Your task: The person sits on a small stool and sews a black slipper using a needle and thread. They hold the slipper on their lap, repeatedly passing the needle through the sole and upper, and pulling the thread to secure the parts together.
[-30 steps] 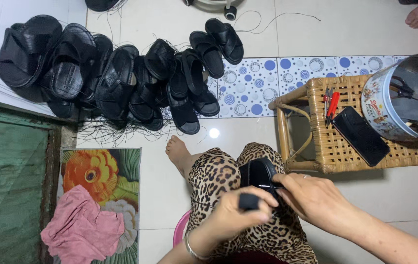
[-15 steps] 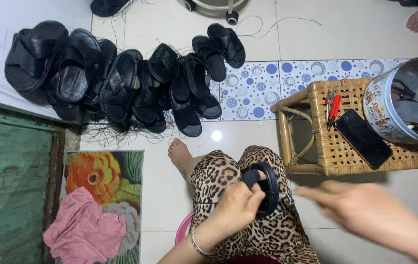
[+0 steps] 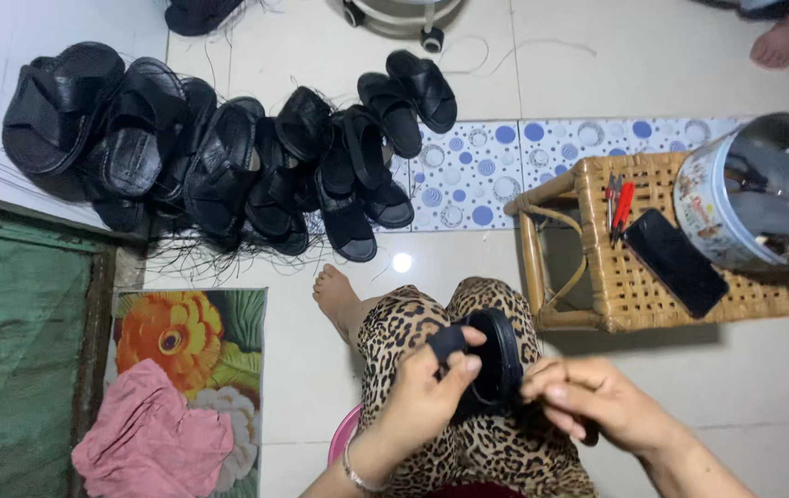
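A black sandal (image 3: pixel 496 364) rests on my lap, over leopard-print trousers. My left hand (image 3: pixel 427 397) grips its strap end and the left side of its sole. My right hand (image 3: pixel 597 406) is closed at the sandal's right edge, fingers pinched together against it; what it pinches is too small to tell. Several more black sandals (image 3: pixel 228 166) lie piled on the floor ahead, with loose dark threads around them.
A wicker stool (image 3: pixel 644 277) at right carries a black phone (image 3: pixel 676 261), red-handled tools (image 3: pixel 620 205) and a round tin (image 3: pixel 754 194) of odds and ends. A flowered mat (image 3: pixel 187 341) with a pink cloth (image 3: pixel 150 443) lies at left. Another person's foot (image 3: pixel 782 41) shows top right.
My right hand swung out to the right away from the sandal, then came back to its right edge. My left hand has kept hold of the sandal throughout.
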